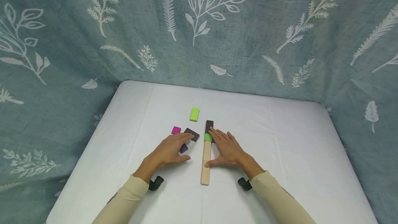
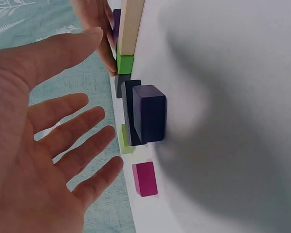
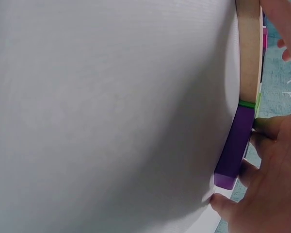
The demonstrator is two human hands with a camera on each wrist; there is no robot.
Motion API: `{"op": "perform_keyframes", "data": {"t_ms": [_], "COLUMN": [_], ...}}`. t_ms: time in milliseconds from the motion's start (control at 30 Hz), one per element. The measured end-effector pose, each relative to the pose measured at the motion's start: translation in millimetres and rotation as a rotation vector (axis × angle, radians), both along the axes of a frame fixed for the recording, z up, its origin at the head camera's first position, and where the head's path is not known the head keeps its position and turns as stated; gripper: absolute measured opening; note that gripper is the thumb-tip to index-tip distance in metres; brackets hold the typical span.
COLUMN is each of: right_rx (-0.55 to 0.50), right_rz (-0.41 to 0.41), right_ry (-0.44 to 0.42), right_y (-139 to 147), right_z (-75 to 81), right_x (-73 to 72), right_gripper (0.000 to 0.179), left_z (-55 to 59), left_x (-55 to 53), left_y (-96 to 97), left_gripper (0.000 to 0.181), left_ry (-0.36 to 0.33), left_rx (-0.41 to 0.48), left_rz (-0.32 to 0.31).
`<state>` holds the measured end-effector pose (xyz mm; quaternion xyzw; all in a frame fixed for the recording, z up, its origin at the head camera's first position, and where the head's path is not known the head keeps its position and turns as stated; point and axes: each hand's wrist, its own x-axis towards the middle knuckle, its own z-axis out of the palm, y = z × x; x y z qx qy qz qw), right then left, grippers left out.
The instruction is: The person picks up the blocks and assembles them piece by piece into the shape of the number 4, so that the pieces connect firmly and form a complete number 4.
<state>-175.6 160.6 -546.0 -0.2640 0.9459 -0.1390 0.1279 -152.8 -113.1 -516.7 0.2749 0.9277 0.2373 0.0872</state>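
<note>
My left hand (image 1: 169,149), fingers apart, hovers by a dark grey block (image 1: 191,134) and a dark purple block (image 2: 150,114), holding neither. A magenta block (image 1: 176,130) lies just beyond it. Right of these runs a line of blocks: pale wooden pieces (image 1: 205,175) nearest me, a small green block (image 1: 208,137), then a dark block (image 1: 209,126). A purple block (image 3: 233,145) sits against the line's right side, mostly hidden in the head view. My right hand (image 1: 227,151) reaches over it with extended fingers; its fingertips touch the blocks at the far end, its thumb the wood.
Beyond the line, a lime green block (image 1: 194,114) lies toward the back of the white table (image 1: 298,148). A blue-green curtain (image 1: 236,61) with white leaf prints hangs behind and beside the table. Black wrist cameras (image 1: 156,183) are strapped under both sleeves.
</note>
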Motion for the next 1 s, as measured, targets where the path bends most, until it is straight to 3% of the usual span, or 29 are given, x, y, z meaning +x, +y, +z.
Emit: {"op": "perform_keyframes", "data": {"t_ms": [200, 400, 633, 1000], "right_rx": [0.003, 0.008, 0.011, 0.009], "right_rz": [0.005, 0.004, -0.005, -0.004], "right_ry": [0.006, 0.009, 0.005, -0.008], "right_y": [0.8, 1.3, 1.9, 2.7], "right_z": [-2.2, -3.5, -2.8, -1.5], "right_x": [0.3, 0.2, 0.1, 0.7], "right_gripper": [0.132, 0.132, 0.132, 0.132], "left_z": [-5.8, -11.8, -12.1, -12.4], "left_x": [-4.8, -16.8, -31.9, -44.6], "left_y": [0.2, 1.0, 5.6, 17.0], "left_gripper": [0.069, 0.064, 0.058, 0.054], "left_ry": [0.027, 0.07, 0.038, 0.021], "left_rx": [0.028, 0.037, 0.019, -0.049], "left_rz": [0.005, 0.029, 0.077, 0.058]}}
